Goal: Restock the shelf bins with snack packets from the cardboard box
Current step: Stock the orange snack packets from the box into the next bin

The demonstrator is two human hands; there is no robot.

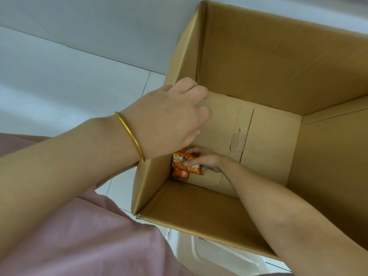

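Pink garment at 7 o'clock of view, pale tiled floor at 10. Left hand, gold bangle on wrist, sits on the cardboard box at the 9 o'clock wall rim, fingers curled together over the edge, gripping it. Snack packets, orange, lie on the box floor in the 8 o'clock corner, against the left wall. Right hand reaches down inside, fingers and thumb closed round the top packet. Peeling clear tape on the floor seam, 1 o'clock of that hand.
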